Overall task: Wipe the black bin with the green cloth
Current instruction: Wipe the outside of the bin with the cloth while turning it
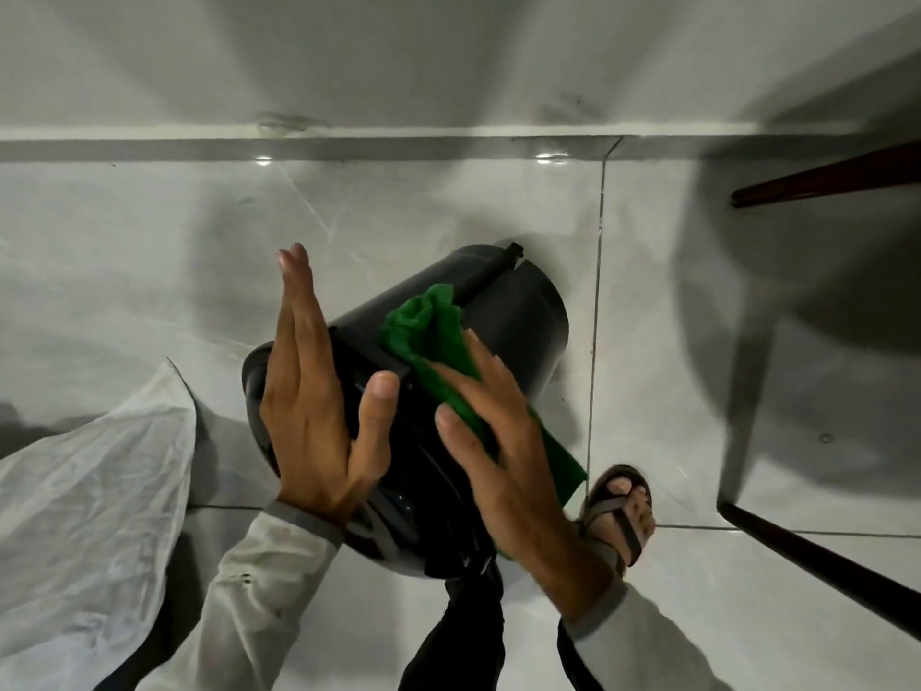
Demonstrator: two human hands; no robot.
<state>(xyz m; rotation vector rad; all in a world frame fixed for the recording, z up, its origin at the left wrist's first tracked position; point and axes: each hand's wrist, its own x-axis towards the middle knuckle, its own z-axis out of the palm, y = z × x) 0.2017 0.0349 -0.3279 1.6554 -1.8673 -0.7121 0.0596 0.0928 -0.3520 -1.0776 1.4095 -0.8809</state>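
Note:
The black bin [518, 331] is tilted over the tiled floor, its base pointing away from me and its lid end toward me. My left hand [314, 406] lies flat against the bin's left side, fingers straight, thumb across the lid edge, steadying it. My right hand [503, 456] presses the green cloth [438, 331] against the bin's upper side. The cloth is bunched at its far end, and a strip of it hangs out below my palm.
A crumpled white plastic sheet [94, 501] lies on the floor at the left. My sandalled foot [623, 511] stands just right of the bin. A dark wooden table with thin legs [822, 556] occupies the right side. The white wall's skirting [448, 134] runs across behind.

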